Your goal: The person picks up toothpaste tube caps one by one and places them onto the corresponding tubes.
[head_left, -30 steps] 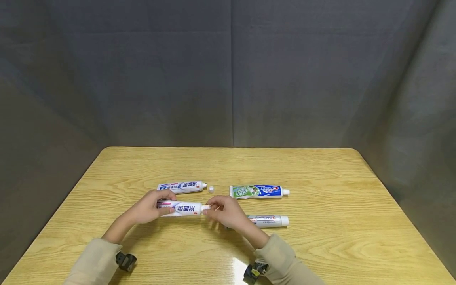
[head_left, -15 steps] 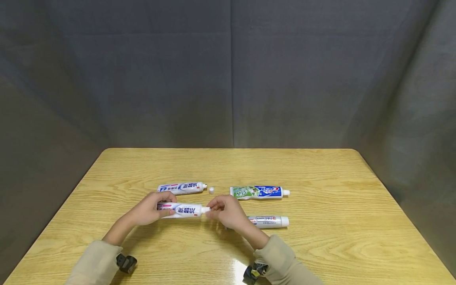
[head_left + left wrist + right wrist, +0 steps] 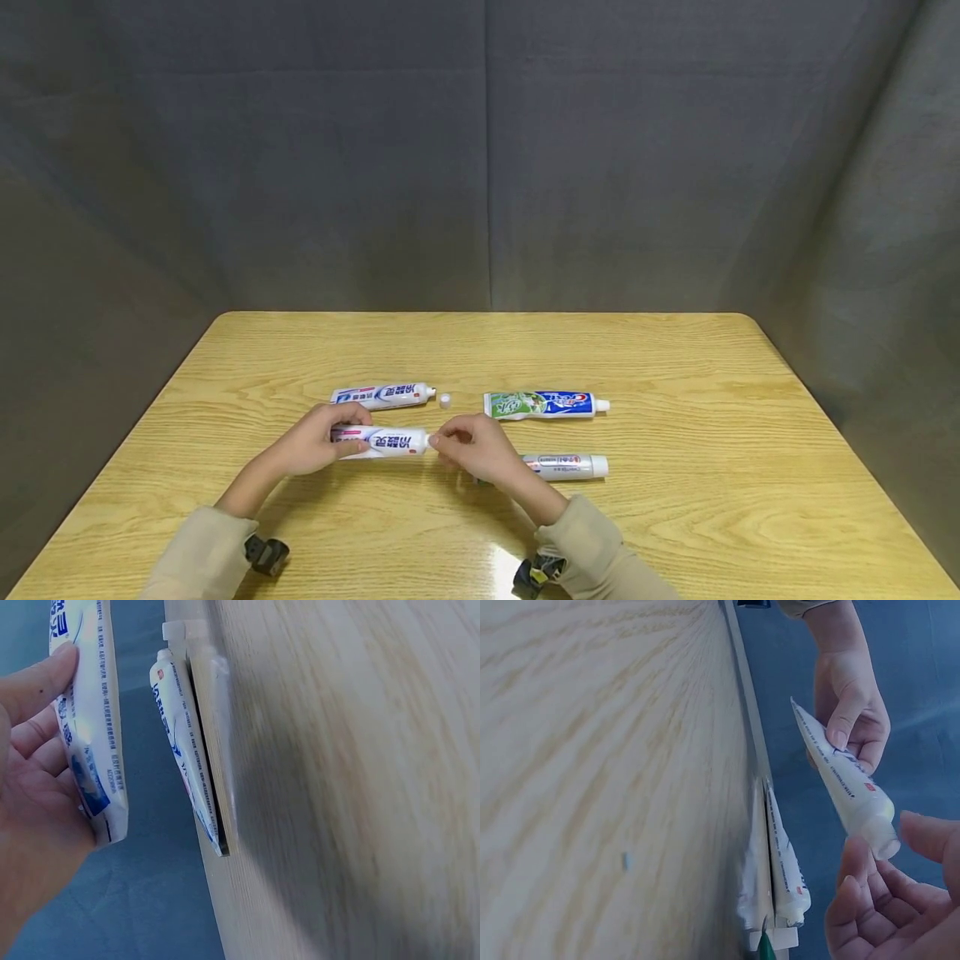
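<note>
My left hand [image 3: 318, 437] holds a white toothpaste tube [image 3: 393, 442] with blue lettering around its body, thumb on the near face. The tube is raised off the table, its capped end pointing right. At that end, the fingers of my right hand [image 3: 476, 446] are curled about the white cap [image 3: 881, 836]; in the right wrist view, thumb and fingers stand on either side of it. Behind, a matching toothpaste tube [image 3: 386, 395] lies uncapped on the table, its nozzle facing a loose white cap [image 3: 445, 400].
Farther right on the wooden table [image 3: 712, 400] lies a blue and green toothpaste tube [image 3: 543, 404] with its cap on. A silver toothpaste tube [image 3: 566, 467] lies nearer, partly hidden behind the right wrist. Grey cloth [image 3: 480, 167] hangs around the table.
The held tube has dropped slightly. My right fingers have shifted around its cap, and less of the cap shows in the head view. The tubes on the table have stayed put.
</note>
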`<state>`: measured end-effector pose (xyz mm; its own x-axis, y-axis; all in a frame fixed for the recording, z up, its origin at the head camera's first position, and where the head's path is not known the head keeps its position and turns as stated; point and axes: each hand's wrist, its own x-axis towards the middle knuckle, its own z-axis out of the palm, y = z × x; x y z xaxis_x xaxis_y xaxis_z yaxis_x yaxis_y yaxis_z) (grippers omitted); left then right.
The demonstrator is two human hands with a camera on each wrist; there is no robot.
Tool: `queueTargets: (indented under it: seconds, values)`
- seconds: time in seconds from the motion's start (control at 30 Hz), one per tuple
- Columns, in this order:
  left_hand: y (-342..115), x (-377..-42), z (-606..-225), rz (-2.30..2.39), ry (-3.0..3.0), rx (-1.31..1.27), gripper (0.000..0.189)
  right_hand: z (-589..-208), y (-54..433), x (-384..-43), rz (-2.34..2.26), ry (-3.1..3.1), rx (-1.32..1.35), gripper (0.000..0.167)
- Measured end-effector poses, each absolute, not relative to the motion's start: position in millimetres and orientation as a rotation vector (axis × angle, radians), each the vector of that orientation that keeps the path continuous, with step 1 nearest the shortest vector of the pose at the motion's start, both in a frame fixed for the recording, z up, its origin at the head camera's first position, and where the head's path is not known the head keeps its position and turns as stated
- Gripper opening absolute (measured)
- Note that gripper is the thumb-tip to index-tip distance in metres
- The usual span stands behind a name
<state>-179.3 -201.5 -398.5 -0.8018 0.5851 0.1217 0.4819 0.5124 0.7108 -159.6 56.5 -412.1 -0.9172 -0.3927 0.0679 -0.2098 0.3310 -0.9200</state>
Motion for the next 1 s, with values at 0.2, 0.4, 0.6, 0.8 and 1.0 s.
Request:
queueTargets:
  seconds: [0.2, 0.4, 0.6, 0.8, 1.0]
  values:
    - [-202, -180, -402, 1.168, 2.617, 0.916, 0.014, -411, 56, -159, -1.685, 2.4, -0.563, 0.019]
    - [-203, -180, -404, 1.178, 2.595, 0.912, 0.014, -409, 56, -158, -1.685, 2.412, -0.525, 0.015]
    - [-201, -180, -404, 1.172, 2.601, 0.923, 0.014, -409, 55, -158, -1.74, 2.365, -0.485, 0.012]
    - [-200, -181, -407, 1.158, 2.62, 0.971, 0.013, -411, 55, -159, -1.703, 2.413, -0.47, 0.011]
    - [-200, -182, -411, 1.139, 2.647, 1.019, 0.013, -409, 54, -160, -1.693, 2.426, -0.478, 0.01]
